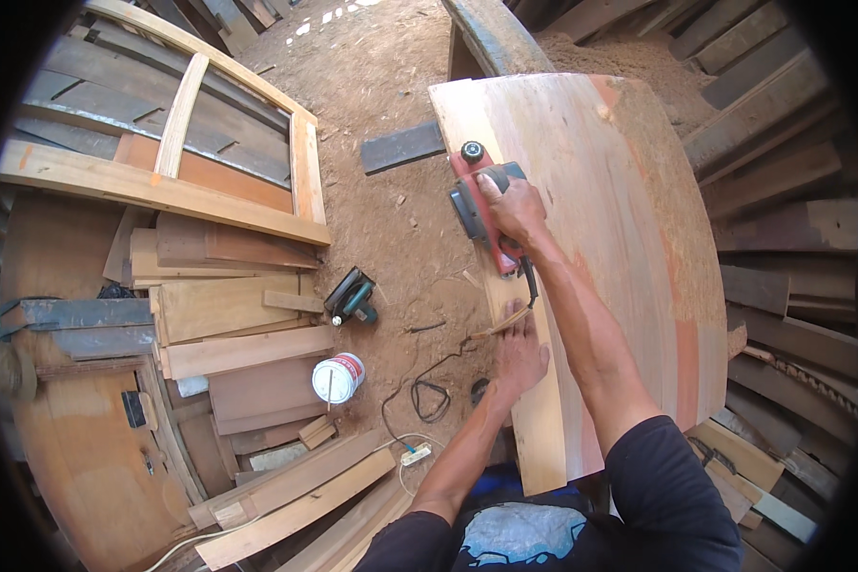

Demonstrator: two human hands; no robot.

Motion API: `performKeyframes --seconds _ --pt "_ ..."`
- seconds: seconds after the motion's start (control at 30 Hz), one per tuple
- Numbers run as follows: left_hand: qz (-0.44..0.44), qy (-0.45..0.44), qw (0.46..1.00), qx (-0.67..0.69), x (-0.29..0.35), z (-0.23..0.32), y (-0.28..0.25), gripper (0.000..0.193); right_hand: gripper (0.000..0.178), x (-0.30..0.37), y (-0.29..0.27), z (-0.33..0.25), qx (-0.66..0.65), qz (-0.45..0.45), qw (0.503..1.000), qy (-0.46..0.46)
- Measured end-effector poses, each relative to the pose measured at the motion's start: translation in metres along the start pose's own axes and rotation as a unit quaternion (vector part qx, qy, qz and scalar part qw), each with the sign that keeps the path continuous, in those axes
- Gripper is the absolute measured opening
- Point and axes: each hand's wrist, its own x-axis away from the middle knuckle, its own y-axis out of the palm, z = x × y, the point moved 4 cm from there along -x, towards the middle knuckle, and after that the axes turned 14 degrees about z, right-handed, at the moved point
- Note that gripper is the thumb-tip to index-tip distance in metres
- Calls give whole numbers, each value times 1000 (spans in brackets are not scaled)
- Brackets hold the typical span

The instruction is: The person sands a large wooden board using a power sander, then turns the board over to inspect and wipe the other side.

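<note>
A red and grey electric hand planer (469,207) rests on the left edge of a wide wooden panel (605,200). My right hand (513,205) is closed round the planer's handle, the thumb lying along its top. Nearer to me, my left hand (521,357) lies on the pale strip at the panel's left edge, fingers stretched forward behind the planer. A dark power cord (532,281) leaves the planer's rear, and a tan wrapped length of it passes by my left fingertips, which it partly covers. Whether those fingers touch the cord, I cannot tell.
On the sawdust-covered ground left of the panel are a green and black power tool (355,297), a white bucket (338,378) and an extension socket (415,455). A wooden frame (167,205) lies over stacked boards (243,310). More planks (782,238) lean at the right.
</note>
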Motion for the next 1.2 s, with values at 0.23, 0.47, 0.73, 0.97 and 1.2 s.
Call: performKeyframes --seconds 0.23,0.47,0.73,0.97,1.2 --pt "15 -32 987 -155 -52 -6 6 85 76 -37 9 -12 -40 1 999 9" --pt "6 -84 979 -183 -78 0 8 88 71 -72 17 -29 -45 -17 999 18" --pt "36 -74 984 -156 -81 1 7 88 77 -121 42 -38 -47 -7 999 6" --pt "-26 -102 985 -135 -83 2 11 91 72 -179 67 -45 -62 -4 998 20" --pt "-39 -112 986 -117 -81 -2 13 92 63 -239 100 -67 -108 13 994 -7"
